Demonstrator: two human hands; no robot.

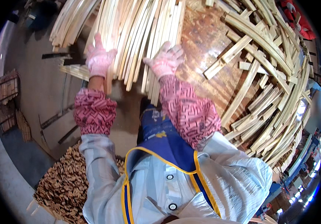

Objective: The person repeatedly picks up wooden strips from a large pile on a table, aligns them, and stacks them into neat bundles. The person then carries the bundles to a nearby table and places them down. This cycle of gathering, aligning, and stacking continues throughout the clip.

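Long pale wooden strips (130, 41) lie side by side at the front of the table, their near ends uneven. My left hand (100, 59), in a pinkish knit glove, rests at the left side of these strips with its fingers apart. Fingers spread, my right hand (165, 59) lies over the near part of the strips at the right of the row, in a matching glove. Neither hand is closed round a strip. Patterned pink sleeve covers (191, 108) wrap both forearms.
A jumbled heap of wooden strips (276, 74) covers the right side of the brown tabletop (201, 33). More strips (73, 24) fan out at the far left. A large stack of wood pieces (65, 183) stands at lower left. Part of a person in red (300, 22) shows at upper right.
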